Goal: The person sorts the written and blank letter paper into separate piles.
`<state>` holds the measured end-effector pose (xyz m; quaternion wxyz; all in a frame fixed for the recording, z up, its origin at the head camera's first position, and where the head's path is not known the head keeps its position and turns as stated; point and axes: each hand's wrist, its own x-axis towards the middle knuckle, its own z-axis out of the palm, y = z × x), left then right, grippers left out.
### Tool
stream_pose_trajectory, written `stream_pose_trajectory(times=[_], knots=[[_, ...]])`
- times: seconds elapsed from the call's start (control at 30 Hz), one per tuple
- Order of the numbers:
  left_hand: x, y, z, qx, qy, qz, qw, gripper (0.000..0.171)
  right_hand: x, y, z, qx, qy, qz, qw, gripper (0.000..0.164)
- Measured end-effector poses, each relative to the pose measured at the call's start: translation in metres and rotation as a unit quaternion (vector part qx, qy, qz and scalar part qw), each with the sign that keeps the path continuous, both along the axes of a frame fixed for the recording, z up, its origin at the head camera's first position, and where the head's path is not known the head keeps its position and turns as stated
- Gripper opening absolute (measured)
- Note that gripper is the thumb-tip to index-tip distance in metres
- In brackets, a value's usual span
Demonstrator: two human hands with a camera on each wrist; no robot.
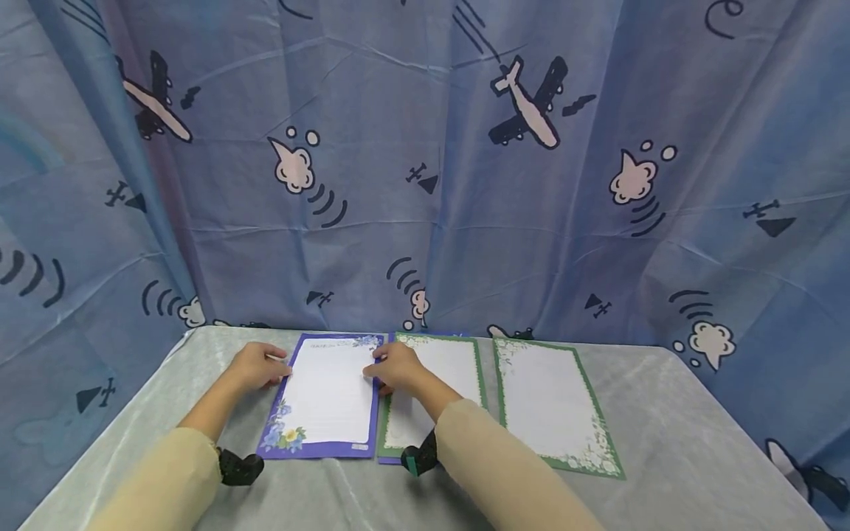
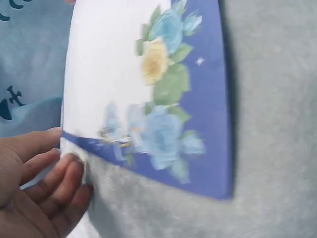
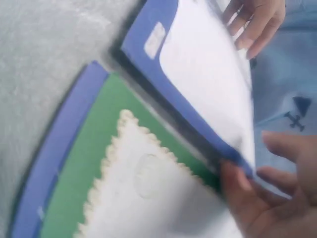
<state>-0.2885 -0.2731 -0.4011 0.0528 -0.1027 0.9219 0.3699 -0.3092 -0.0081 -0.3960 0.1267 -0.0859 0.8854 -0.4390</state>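
Observation:
A sheet of stationery paper with a purple border and blue and yellow flowers (image 1: 328, 394) lies on the left of the table, between both hands. My left hand (image 1: 257, 366) pinches its left edge; in the left wrist view the thumb and fingers (image 2: 69, 171) meet at that edge. On the opposite edge, my right hand (image 1: 395, 366) pinches the sheet near its upper part. The right wrist view shows the thumb (image 3: 237, 181) on that purple edge. Just right of it is a green-bordered sheet (image 1: 432, 417), partly hidden by the right forearm, with a purple edge (image 3: 64, 134) sticking out underneath.
Another green-bordered sheet with white flowers (image 1: 547, 391) lies farther right on the grey cloth-covered table (image 1: 677, 442). A blue curtain with airplane prints (image 1: 372, 243) hangs behind and at both sides. A black strap device sits on each wrist.

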Motion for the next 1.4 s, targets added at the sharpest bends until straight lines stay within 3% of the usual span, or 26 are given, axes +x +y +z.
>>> stream_pose_trajectory(times=[0.07,0.17,0.3,0.4,0.5,0.67,0.87,1.1,1.4], knots=[[0.0,0.002,0.007,-0.013,-0.003,0.0,0.9999,0.047,0.001,0.004,0.009,0.039,0.011,0.034,0.999,0.044],[0.004,0.009,0.022,-0.012,0.014,-0.013,0.9997,0.047,0.005,0.018,0.025,0.094,0.049,0.106,0.989,0.039],[0.013,0.035,0.04,0.037,0.067,-0.067,0.9948,0.049,0.015,0.051,0.043,0.079,0.086,0.156,0.981,0.037],[0.018,0.062,0.046,0.065,0.1,-0.112,0.9865,0.045,0.023,0.078,0.045,0.049,0.098,0.137,0.985,0.036],[0.02,0.092,0.043,0.062,0.119,-0.139,0.9811,0.039,0.033,0.106,0.041,0.031,0.094,0.091,0.991,0.038],[0.023,0.133,0.031,0.045,0.128,-0.127,0.9826,0.035,0.045,0.14,0.039,0.018,0.072,0.028,0.997,0.044],[0.028,0.166,0.025,0.074,0.131,-0.111,0.9823,0.035,0.055,0.165,0.041,0.033,0.078,0.02,0.996,0.047],[0.032,0.183,0.02,0.103,0.149,-0.112,0.977,0.035,0.064,0.18,0.031,0.002,0.095,-0.022,0.995,0.044],[0.033,0.188,0.006,0.113,0.158,-0.098,0.976,0.037,0.055,0.181,0.015,-0.031,0.108,-0.073,0.991,0.041]])
